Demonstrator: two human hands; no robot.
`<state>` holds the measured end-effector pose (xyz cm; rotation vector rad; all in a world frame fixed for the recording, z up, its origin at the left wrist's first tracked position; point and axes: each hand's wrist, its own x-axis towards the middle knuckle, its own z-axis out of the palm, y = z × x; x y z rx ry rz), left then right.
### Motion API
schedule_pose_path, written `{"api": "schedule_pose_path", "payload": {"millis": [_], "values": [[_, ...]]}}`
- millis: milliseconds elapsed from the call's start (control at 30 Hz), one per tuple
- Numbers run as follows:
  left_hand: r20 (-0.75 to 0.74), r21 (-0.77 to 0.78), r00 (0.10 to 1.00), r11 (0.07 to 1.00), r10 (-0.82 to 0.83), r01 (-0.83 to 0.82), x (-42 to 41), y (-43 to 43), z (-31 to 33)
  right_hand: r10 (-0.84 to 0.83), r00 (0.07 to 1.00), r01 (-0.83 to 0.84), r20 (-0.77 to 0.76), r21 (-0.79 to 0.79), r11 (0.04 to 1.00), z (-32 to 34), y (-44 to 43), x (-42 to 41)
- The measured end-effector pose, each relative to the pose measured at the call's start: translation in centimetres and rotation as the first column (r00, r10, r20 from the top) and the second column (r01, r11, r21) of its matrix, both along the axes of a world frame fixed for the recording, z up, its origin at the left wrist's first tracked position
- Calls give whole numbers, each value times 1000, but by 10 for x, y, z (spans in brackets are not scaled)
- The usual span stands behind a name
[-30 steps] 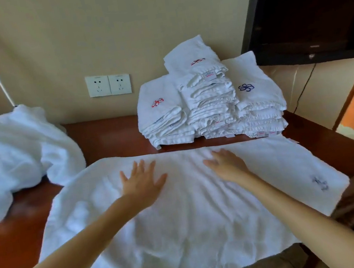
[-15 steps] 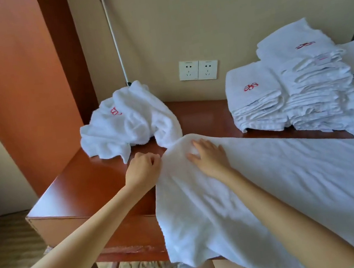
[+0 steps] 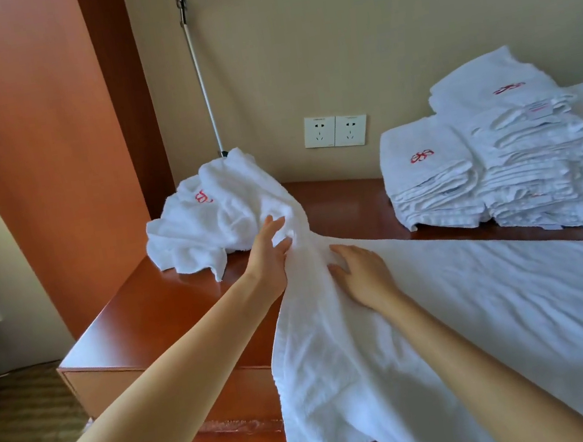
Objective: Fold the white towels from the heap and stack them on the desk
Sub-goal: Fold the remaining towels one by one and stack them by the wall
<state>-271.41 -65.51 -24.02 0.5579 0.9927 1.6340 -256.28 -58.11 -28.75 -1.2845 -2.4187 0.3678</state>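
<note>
The wooden desk (image 3: 152, 319) runs across in front of you against a beige wall, with a tall orange-brown panel (image 3: 41, 145) rising at its left end. Most of the desk's near side is covered by one large white towel (image 3: 489, 323), laid open and lightly creased, its near-left edge hanging over the desk front towards your legs. At the back right the folded towels (image 3: 503, 168) stand in stacks pressed side by side, red emblems on two tops and a blue one on the stack furthest right. At the back left corner lies the heap (image 3: 207, 226) of unfolded white towels, rumpled, a red emblem showing on it. The far-left corner of the open towel narrows into a bunched neck that runs up to touch the heap. Your left hand (image 3: 267, 247) lies against that neck from the left, fingers straight and parted. Your right hand (image 3: 363, 274) lies palm down on the towel just beside the neck, fingers slightly spread and pressing the cloth flat. On the wall behind, a double socket plate (image 3: 336, 130) sits between heap and stacks, and a thin white rod (image 3: 200, 74) slants down to the heap.
</note>
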Motion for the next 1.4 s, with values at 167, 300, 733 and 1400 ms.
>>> {"api": "schedule_pose_path", "payload": {"millis": [167,300,733,1400], "values": [[-304,-90,952,993,40,-71,-9,22,-12,23,998,-27,63,64,998,0,-2,-3],[-348,-80,930,985,119,-156,-29,43,-25,133,972,-137,195,6,991,0,-4,-8],[-639,-47,766,991,64,-122,-44,84,-29,177,951,-172,252,-43,984,-2,5,-8],[-851,59,455,909,262,-413,-40,43,-40,156,963,-147,219,-56,987,2,1,-5]]}}
